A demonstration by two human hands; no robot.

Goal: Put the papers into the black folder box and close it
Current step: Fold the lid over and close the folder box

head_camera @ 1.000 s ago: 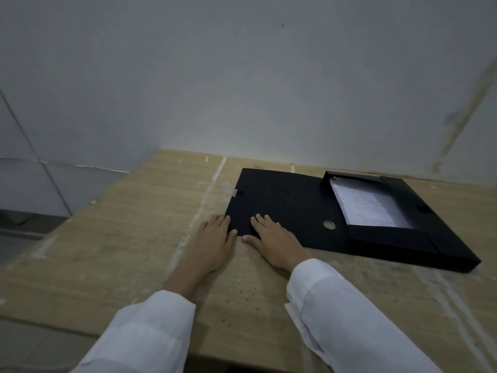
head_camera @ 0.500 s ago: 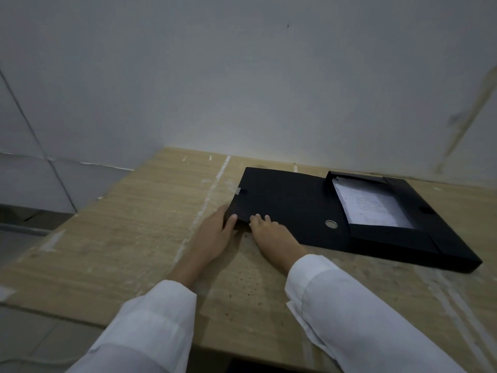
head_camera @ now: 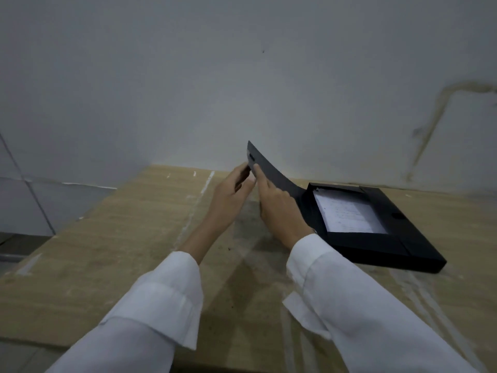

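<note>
The black folder box (head_camera: 376, 250) lies on the wooden table at the right, its tray open. White printed papers (head_camera: 347, 215) lie flat inside the tray. The box's black lid flap (head_camera: 271, 172) is raised off the table and curves up to the left. My left hand (head_camera: 231, 203) pinches the flap's free edge from the left. My right hand (head_camera: 279, 211) grips the flap's near edge, fingers against its face. Both sleeves are white.
The wooden table (head_camera: 134, 238) runs back to a white wall (head_camera: 242, 76). Its left edge drops to a tiled floor. Pale scuffed stripes cross the tabletop.
The lid flap lay flat on the table with both hands at its left corner. Both hands have now lifted it, and it bends up and toward the tray.
</note>
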